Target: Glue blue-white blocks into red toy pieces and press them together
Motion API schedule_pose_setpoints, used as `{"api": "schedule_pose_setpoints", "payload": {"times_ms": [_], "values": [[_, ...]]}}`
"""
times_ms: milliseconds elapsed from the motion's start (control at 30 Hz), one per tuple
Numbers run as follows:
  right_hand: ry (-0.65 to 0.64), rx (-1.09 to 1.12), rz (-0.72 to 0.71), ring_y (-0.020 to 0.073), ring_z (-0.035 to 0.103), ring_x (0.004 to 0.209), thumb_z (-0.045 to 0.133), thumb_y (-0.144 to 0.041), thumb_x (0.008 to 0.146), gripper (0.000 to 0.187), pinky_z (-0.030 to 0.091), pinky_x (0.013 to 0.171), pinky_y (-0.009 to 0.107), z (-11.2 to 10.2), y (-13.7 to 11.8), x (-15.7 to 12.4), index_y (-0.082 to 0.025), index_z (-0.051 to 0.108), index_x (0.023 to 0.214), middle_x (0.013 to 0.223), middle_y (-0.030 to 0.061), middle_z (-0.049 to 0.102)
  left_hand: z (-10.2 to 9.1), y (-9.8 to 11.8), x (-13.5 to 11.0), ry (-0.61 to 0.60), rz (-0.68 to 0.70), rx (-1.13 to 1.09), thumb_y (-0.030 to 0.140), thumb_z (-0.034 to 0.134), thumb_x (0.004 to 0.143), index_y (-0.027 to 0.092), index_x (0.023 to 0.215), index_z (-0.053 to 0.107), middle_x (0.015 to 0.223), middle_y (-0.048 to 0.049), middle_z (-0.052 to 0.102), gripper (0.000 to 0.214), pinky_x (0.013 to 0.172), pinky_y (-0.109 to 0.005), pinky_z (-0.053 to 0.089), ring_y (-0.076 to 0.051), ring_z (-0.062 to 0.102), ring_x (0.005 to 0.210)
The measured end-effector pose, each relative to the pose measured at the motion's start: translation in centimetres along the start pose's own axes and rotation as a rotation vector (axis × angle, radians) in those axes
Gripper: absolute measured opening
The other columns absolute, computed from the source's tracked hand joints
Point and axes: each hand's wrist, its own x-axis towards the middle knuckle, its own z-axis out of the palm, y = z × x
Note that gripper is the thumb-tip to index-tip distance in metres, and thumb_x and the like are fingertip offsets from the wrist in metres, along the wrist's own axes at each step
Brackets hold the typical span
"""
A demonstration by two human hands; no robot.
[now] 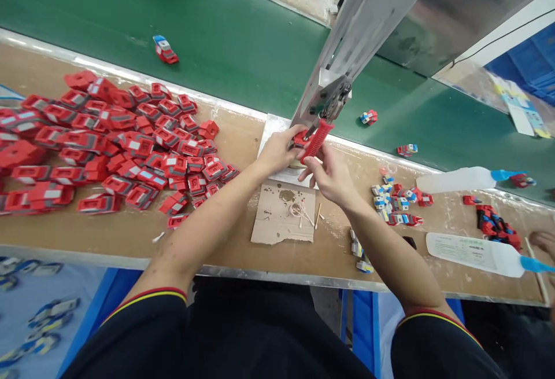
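My left hand [280,150] is closed on a red plastic toy vehicle part [300,139] at the foot of a metal toggle press [332,92]. The press's ribbed red lever handle [317,139] points down in front of that part. My right hand [332,175] is at the handle, its fingers curled against it and partly hidden behind it. Under both hands lies a pale metal base plate [277,127]. A cardboard piece [281,217] with stains, cotton swabs [300,220] and a rubber band lies just below the plate.
A big heap of red toy parts [130,142] covers the bench's left. Blue-white-red toy pieces [396,202] and two white squeeze bottles [472,253] lie to the right. Beyond runs a green conveyor belt [243,37] carrying several toys. Another person's hand [544,243] shows at the right edge.
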Motion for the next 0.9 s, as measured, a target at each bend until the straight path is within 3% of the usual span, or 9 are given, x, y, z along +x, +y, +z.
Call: {"api": "schedule_pose_setpoints", "payload": {"times_ms": [133, 233, 333, 400, 467, 533, 667, 767, 900], "values": [[0.026, -0.044, -0.055, 0.0106, 0.069, 0.063, 0.065, -0.069, 0.1, 0.049, 0.055, 0.045, 0.027, 0.5, 2.1, 1.3, -0.029, 0.058, 0.128, 0.126, 0.0088, 0.069, 0.6, 0.0, 0.6, -0.016, 0.004, 0.05, 0.013, 0.07, 0.087, 0.023, 0.133, 0.07, 0.103, -0.0047, 0.082, 0.046, 0.082, -0.033, 0.057, -0.021, 0.074, 0.088], [0.121, -0.076, -0.132, 0.0132, 0.072, 0.071, 0.064, -0.067, 0.102, 0.051, 0.061, 0.054, 0.029, 0.8, 2.6, -0.1, -0.032, 0.054, 0.137, 0.132, 0.0101, 0.068, -0.3, 0.8, 0.0, 0.026, 0.05, 0.097, 0.013, 0.07, 0.086, 0.022, 0.137, 0.066, 0.121, -0.0104, 0.08, 0.051, 0.097, -0.04, 0.059, -0.026, 0.075, 0.108], [0.329, -0.106, -0.235, 0.0156, 0.075, 0.081, 0.063, -0.059, 0.106, 0.047, 0.062, 0.06, 0.029, 0.4, 2.7, -3.9, -0.035, 0.053, 0.145, 0.136, 0.0103, 0.068, -4.1, 2.0, -3.5, 0.177, 0.123, 0.227, 0.023, 0.076, 0.085, 0.021, 0.146, 0.06, 0.147, -0.0161, 0.069, 0.063, 0.114, -0.049, 0.053, -0.033, 0.067, 0.133], [0.403, -0.153, -0.293, 0.0155, 0.075, 0.081, 0.06, -0.052, 0.109, 0.035, 0.06, 0.061, 0.028, -0.5, 2.8, -6.6, -0.034, 0.059, 0.139, 0.123, 0.0075, 0.073, -7.6, 2.5, -7.2, 0.258, 0.128, 0.381, 0.03, 0.074, 0.09, 0.022, 0.14, 0.064, 0.142, -0.0144, 0.072, 0.052, 0.116, -0.052, 0.05, -0.035, 0.066, 0.133], [0.328, -0.3, -0.311, 0.0157, 0.073, 0.076, 0.062, -0.048, 0.109, 0.025, 0.057, 0.062, 0.027, -1.5, 2.9, -8.7, -0.03, 0.068, 0.126, 0.103, 0.0043, 0.076, -10.6, 2.7, -10.8, 0.241, 0.075, 0.554, 0.033, 0.073, 0.091, 0.024, 0.127, 0.071, 0.129, -0.0124, 0.076, 0.038, 0.117, -0.056, 0.046, -0.037, 0.068, 0.127], [0.144, -0.484, -0.308, 0.0167, 0.071, 0.073, 0.067, -0.048, 0.106, 0.023, 0.056, 0.064, 0.028, -2.3, 3.0, -9.6, -0.026, 0.072, 0.114, 0.089, 0.0033, 0.076, -12.4, 2.2, -13.4, 0.168, 0.037, 0.696, 0.038, 0.075, 0.09, 0.024, 0.12, 0.075, 0.125, -0.0139, 0.078, 0.033, 0.118, -0.062, 0.042, -0.041, 0.066, 0.13], [-0.119, -0.698, -0.312, 0.0197, 0.072, 0.075, 0.077, -0.048, 0.1, 0.029, 0.058, 0.07, 0.031, -2.5, 3.4, -9.6, -0.022, 0.074, 0.112, 0.092, 0.0064, 0.078, -12.5, 0.4, -15.4, 0.119, 0.052, 0.82, 0.025, 0.065, 0.097, 0.028, 0.122, 0.076, 0.127, -0.0146, 0.081, 0.028, 0.117, -0.065, 0.039, -0.042, 0.065, 0.136], [-0.147, -0.737, -0.328, 0.0207, 0.074, 0.079, 0.079, -0.037, 0.1, 0.019, 0.058, 0.071, 0.031, -1.9, 4.2, -9.4, -0.022, 0.075, 0.112, 0.095, 0.007, 0.079, -12.2, 0.0, -15.9, 0.208, 0.089, 0.765, 0.022, 0.064, 0.1, 0.031, 0.124, 0.078, 0.126, -0.0121, 0.082, 0.029, 0.115, -0.063, 0.044, -0.037, 0.073, 0.121], [-0.141, -0.707, -0.392, 0.0204, 0.075, 0.086, 0.069, -0.024, 0.105, 0.01, 0.058, 0.075, 0.03, -0.9, 5.4, -9.2, -0.024, 0.079, 0.104, 0.094, 0.0064, 0.08, -11.6, 1.9, -16.0, 0.483, 0.123, 0.444, 0.032, 0.082, 0.093, 0.035, 0.135, 0.077, 0.129, -0.0078, 0.078, 0.043, 0.108, -0.057, 0.058, -0.033, 0.075, 0.118]]}}
